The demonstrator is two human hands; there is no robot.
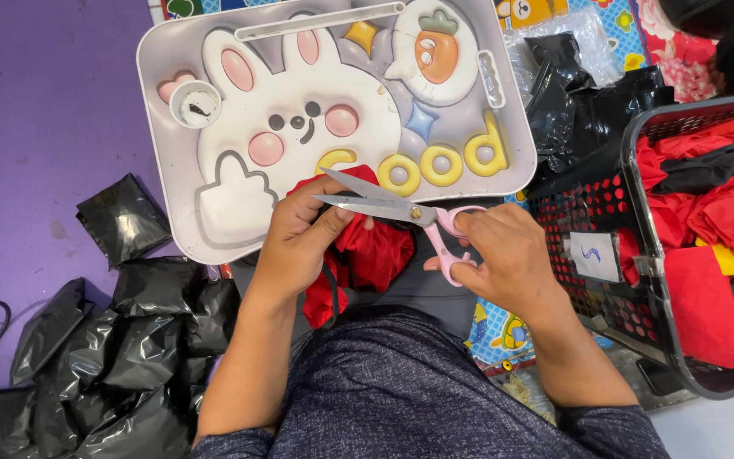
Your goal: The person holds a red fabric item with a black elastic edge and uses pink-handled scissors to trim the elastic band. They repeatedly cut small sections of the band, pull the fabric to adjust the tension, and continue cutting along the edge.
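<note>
Purple floor, rabbit lap tray [172, 127]: my left hand [299, 238] grips red cloth [375, 251] at its edge; my right hand [507, 255] grasps pink scissors [401, 208], blades parted. Trimming is underway; closing cleanly needs taut fabric.

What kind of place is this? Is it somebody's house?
Probably a home floor used for sewing or packing work: a basket of red cloth, black plastic bags, and a cartoon lap tray on play mats.
</note>
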